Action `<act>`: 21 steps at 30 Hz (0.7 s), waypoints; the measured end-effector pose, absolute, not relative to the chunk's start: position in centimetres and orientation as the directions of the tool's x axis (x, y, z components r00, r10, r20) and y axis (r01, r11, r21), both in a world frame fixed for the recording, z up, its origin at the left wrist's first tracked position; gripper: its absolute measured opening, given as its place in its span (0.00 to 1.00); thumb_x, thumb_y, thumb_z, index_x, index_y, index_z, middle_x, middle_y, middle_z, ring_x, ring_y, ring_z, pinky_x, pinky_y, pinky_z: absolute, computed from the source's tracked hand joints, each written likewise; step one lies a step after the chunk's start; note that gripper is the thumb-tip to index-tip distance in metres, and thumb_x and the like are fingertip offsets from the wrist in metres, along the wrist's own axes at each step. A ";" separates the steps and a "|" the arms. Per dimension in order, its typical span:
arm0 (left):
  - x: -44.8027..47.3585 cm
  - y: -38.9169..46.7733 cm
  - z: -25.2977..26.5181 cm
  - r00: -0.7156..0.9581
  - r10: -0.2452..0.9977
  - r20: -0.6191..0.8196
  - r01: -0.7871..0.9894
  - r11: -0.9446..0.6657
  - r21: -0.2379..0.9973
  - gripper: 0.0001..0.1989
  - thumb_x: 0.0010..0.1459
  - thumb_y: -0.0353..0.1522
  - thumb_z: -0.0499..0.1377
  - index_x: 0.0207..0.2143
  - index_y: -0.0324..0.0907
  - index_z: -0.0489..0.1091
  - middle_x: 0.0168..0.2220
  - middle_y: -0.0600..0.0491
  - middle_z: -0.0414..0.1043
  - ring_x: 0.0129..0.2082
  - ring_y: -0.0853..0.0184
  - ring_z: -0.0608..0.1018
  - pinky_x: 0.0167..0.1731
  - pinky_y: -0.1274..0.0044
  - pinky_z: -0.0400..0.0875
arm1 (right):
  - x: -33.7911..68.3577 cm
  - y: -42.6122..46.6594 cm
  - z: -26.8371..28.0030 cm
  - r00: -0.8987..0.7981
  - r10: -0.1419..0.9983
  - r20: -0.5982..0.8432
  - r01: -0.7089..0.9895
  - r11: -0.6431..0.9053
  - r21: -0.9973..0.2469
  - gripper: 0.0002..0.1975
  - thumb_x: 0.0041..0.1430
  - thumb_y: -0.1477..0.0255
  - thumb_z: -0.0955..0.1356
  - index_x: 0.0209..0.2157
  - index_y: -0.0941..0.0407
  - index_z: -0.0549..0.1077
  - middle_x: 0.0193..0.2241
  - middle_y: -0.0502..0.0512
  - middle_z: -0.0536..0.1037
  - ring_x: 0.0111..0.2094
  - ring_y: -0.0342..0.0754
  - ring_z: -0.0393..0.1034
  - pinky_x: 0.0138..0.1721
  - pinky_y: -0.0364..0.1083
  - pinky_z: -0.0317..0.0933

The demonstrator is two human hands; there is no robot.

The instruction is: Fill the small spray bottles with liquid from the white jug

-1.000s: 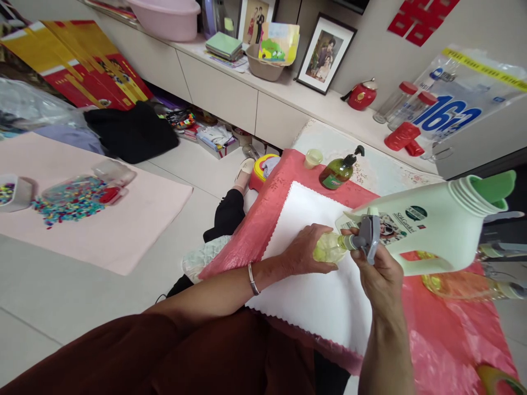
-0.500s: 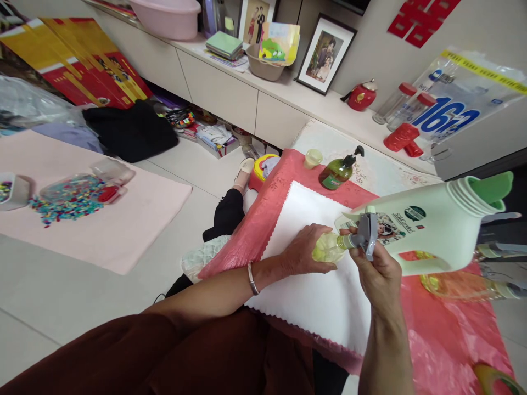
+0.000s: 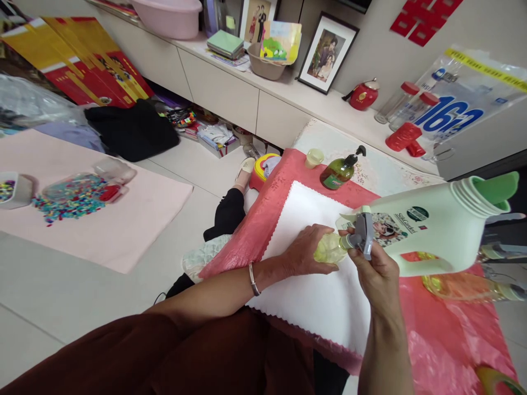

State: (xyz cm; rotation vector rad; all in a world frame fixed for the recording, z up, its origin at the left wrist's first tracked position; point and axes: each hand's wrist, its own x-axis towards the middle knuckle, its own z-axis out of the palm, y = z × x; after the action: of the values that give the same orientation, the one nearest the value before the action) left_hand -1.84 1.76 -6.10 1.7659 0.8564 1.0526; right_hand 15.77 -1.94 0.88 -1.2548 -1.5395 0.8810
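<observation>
The left hand [image 3: 302,251] wraps the clear, rounded bottle [image 3: 330,249], probably to steady it, while the right hand [image 3: 377,270] holds its grey plastic sprayer [image 3: 363,235] near the neck, perhaps for control. The bottle is over a white, scallop-edged mat [image 3: 319,307], beside a smooth pale-green jug [image 3: 440,227]; a shiny, wrinkled red sheet [image 3: 448,329] lies beneath, likely against drips.

Pale tiled floor [image 3: 123,299] and a long low cabinet [image 3: 222,82] against a grey wall [image 3: 376,52].
The off-white cabinet slants across the upper frame, bearing a black-framed photograph [image 3: 328,52]; a red paper cutout [image 3: 426,21] hangs upper right; a pale pink flat surface [image 3: 127,233] spreads at left.
</observation>
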 end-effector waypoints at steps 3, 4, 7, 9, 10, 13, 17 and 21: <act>-1.8 1.7 -6.3 0.395 0.868 0.301 0.112 -0.371 0.922 0.44 0.43 0.45 0.74 0.60 0.47 0.61 0.58 0.43 0.70 0.56 0.47 0.74 0.59 0.55 0.67 | 15.4 -2.2 0.3 -0.008 0.977 0.215 0.242 0.211 -0.947 0.13 0.65 0.64 0.74 0.50 0.50 0.79 0.54 0.55 0.74 0.57 0.55 0.68 0.59 0.53 0.64; -1.8 1.7 -6.4 0.392 0.867 0.308 0.110 -0.377 0.920 0.45 0.43 0.46 0.74 0.60 0.46 0.61 0.57 0.43 0.70 0.56 0.47 0.74 0.59 0.55 0.67 | 15.2 -2.3 0.1 0.016 0.976 0.219 0.218 0.210 -0.953 0.14 0.64 0.65 0.75 0.50 0.51 0.79 0.53 0.55 0.74 0.56 0.55 0.69 0.59 0.53 0.64; -1.8 1.7 -6.7 0.385 0.864 0.325 0.110 -0.393 0.913 0.46 0.43 0.46 0.74 0.61 0.45 0.60 0.57 0.43 0.69 0.56 0.47 0.74 0.59 0.55 0.67 | 14.4 -2.3 -0.3 0.130 0.966 0.222 0.134 0.205 -0.969 0.16 0.58 0.66 0.78 0.47 0.53 0.79 0.49 0.56 0.76 0.50 0.54 0.72 0.53 0.51 0.68; -1.7 1.7 -6.8 0.384 0.863 0.327 0.112 -0.396 0.912 0.47 0.43 0.47 0.74 0.62 0.46 0.59 0.58 0.43 0.69 0.56 0.47 0.74 0.59 0.55 0.67 | 13.8 -2.2 -0.6 0.199 0.952 0.233 0.099 0.217 -0.971 0.18 0.55 0.67 0.80 0.45 0.54 0.78 0.46 0.56 0.77 0.47 0.52 0.73 0.48 0.49 0.70; -1.7 1.7 -6.8 0.385 0.864 0.325 0.115 -0.395 0.912 0.47 0.43 0.46 0.74 0.62 0.46 0.59 0.57 0.43 0.69 0.56 0.47 0.74 0.59 0.55 0.67 | 13.6 -2.1 -0.8 0.220 0.946 0.239 0.089 0.225 -0.970 0.19 0.53 0.67 0.80 0.45 0.55 0.77 0.45 0.55 0.76 0.45 0.51 0.73 0.46 0.48 0.70; -1.7 1.7 -6.7 0.384 0.870 0.310 0.126 -0.382 0.916 0.46 0.43 0.45 0.74 0.61 0.47 0.59 0.57 0.44 0.69 0.56 0.47 0.74 0.58 0.55 0.68 | 12.7 -2.1 -1.3 0.244 0.940 0.240 0.069 0.230 -0.971 0.19 0.55 0.66 0.80 0.46 0.56 0.77 0.45 0.56 0.76 0.44 0.48 0.72 0.43 0.44 0.68; -1.7 1.7 -6.6 0.380 0.877 0.294 0.128 -0.364 0.922 0.46 0.42 0.44 0.75 0.61 0.45 0.60 0.57 0.43 0.69 0.57 0.47 0.74 0.59 0.54 0.68 | 11.7 -2.4 -1.6 0.236 0.943 0.236 0.010 0.241 -0.971 0.19 0.61 0.64 0.77 0.51 0.55 0.77 0.48 0.58 0.75 0.49 0.51 0.71 0.51 0.49 0.67; -1.6 1.6 -6.6 0.362 0.885 0.293 0.109 -0.353 0.929 0.45 0.43 0.45 0.74 0.60 0.43 0.61 0.57 0.42 0.69 0.57 0.47 0.74 0.59 0.54 0.69 | 11.2 -2.7 -1.5 0.235 0.942 0.240 -0.043 0.257 -0.966 0.21 0.64 0.60 0.74 0.54 0.54 0.76 0.48 0.59 0.76 0.52 0.55 0.71 0.59 0.58 0.62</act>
State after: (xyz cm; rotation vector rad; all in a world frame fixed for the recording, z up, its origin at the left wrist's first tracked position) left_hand -1.62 1.60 -6.64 1.7269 0.8849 1.0853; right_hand 11.20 -2.71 -1.52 -1.0721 -1.0984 0.8937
